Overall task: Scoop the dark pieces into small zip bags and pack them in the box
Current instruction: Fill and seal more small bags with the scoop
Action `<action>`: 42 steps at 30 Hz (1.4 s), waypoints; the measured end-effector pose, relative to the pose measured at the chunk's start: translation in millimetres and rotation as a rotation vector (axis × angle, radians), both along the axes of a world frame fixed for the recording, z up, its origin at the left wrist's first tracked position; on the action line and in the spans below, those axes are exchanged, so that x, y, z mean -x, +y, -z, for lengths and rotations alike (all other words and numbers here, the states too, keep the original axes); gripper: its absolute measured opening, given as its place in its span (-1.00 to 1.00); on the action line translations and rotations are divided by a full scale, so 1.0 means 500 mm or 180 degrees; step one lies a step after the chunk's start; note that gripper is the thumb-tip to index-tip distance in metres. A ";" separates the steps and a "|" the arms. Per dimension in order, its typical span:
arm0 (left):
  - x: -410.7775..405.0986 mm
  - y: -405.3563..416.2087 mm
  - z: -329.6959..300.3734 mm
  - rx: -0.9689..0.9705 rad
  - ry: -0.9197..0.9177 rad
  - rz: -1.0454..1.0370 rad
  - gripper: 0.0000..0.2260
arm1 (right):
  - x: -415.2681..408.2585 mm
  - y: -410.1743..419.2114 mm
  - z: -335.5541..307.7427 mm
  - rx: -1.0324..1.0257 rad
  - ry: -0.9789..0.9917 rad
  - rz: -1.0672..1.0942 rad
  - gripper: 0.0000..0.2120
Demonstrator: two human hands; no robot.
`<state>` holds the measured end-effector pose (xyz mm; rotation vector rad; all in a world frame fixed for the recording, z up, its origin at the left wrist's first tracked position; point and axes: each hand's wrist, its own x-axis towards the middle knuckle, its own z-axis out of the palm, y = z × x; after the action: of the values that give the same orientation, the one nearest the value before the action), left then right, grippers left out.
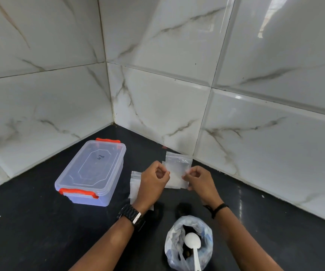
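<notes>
the dark pieces [187, 229] are mostly hidden, just a dark patch showing down inside the crumpled plastic bag [189, 249] at the bottom of the view, with the white spoon [192, 242] sitting bowl-up in it. the spoon's handle runs off the bottom edge. can't really tell what the pieces are.

both hands are up over the black counter [30, 222] holding one small clear zip bag [177, 173]. the left hand [153, 182] pinches its left edge with curled fingers, the right hand [198, 182] pinches the right edge the same way, so the bag hangs stretched between the two sets of fingertips. the bag is see-through and looks empty, though it's hard to say for sure. a few more zip bags [135, 184] lie flat on the counter, partly covered by the left hand and wrist.

the box [91, 173], clear with orange latches, sits to the left near the wall, lid on, well apart from the hands. its contents are too hazy to make out.
</notes>
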<state>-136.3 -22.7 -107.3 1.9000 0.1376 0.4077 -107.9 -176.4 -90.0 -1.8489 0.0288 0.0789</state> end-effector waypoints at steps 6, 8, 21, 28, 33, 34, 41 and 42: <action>0.140 -0.012 -0.030 0.0192 -0.0030 0.0609 -0.82 | 0.134 -0.045 -0.049 -0.0293 -0.0169 -0.0223 -0.58; 0.185 -0.016 -0.033 0.0149 0.0020 0.0749 -0.80 | 0.175 -0.061 -0.057 -0.0077 -0.0310 -0.0267 -0.67; 0.373 -0.077 -0.029 -0.0671 -0.0367 0.0322 -0.83 | 0.358 -0.096 -0.041 0.0471 -0.0778 -0.0112 -0.88; 0.410 -0.126 -0.038 0.1474 0.0559 0.0361 -0.81 | 0.424 -0.056 -0.028 0.0614 -0.1248 -0.0206 -0.94; 0.412 -0.123 -0.042 0.1861 0.0575 0.0286 -0.73 | 0.443 -0.050 -0.016 0.0615 -0.1360 -0.0239 -0.93; 0.411 -0.122 -0.043 0.1917 0.0589 0.0301 -0.73 | 0.444 -0.050 -0.017 0.0598 -0.1366 -0.0247 -0.91; 0.415 -0.121 -0.048 0.2262 0.0589 0.0417 -0.78 | 0.439 -0.063 -0.018 0.0572 -0.1347 -0.0198 -0.93; 0.415 -0.122 -0.049 0.2302 0.0584 0.0427 -0.79 | 0.438 -0.065 -0.018 0.0499 -0.1268 -0.0188 -0.93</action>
<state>-343.8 -83.8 -82.8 1.2177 0.2409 0.0665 -326.7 -208.9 -80.9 -1.9920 -0.3046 -0.2575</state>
